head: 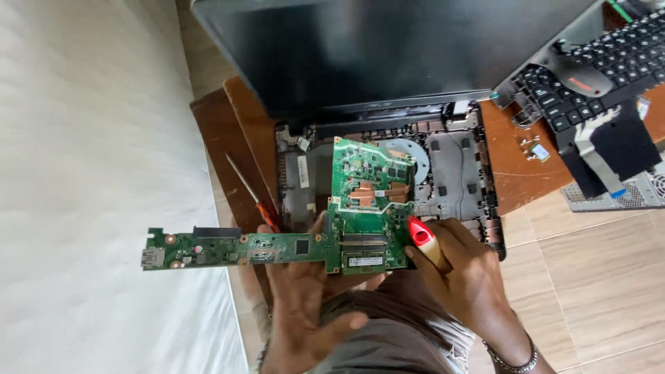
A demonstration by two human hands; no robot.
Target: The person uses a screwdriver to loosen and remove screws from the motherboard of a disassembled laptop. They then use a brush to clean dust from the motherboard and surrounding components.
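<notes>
Green, L-shaped and studded with chips, the laptop circuit board (325, 235) hangs lifted above the opened black plastic laptop base (457, 173), its long arm reaching out to the left over a white cloth surface (90, 173). A thin red-handled screwdriver (251, 190) lies on the brown wooden table (516, 166) beside the base. The left hand (301, 305) props the board from below, thumb on its edge, fingers spread. The right hand (464, 270) is closed around a red-and-cream tool handle (424, 239) touching the board's right edge.
</notes>
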